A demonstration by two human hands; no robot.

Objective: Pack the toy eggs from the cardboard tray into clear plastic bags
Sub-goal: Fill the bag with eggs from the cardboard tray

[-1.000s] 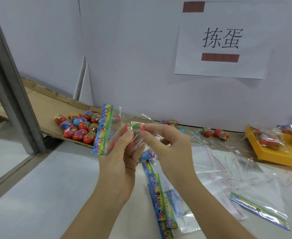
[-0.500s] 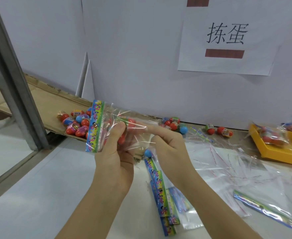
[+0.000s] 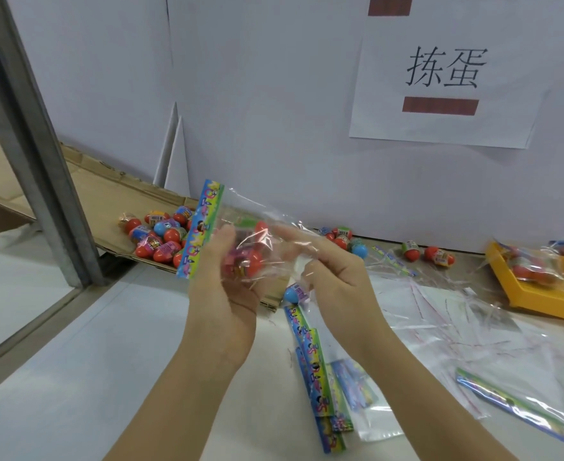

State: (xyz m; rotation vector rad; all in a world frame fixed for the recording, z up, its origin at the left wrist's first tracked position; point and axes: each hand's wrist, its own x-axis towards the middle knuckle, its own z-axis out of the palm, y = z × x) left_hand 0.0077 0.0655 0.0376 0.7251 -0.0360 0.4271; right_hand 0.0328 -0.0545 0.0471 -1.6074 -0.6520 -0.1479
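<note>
holding clear bag (image 3: 267,234) with both hands (image 3: 222,294) (image 3: 337,284)

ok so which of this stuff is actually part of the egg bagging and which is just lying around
Part of the job:
clear bag with eggs in it, held by left hand and right hand
toy eggs on the cardboard tray
stack of empty bags

Just lying about:
paper sign
metal post
loose plastic strips
</note>
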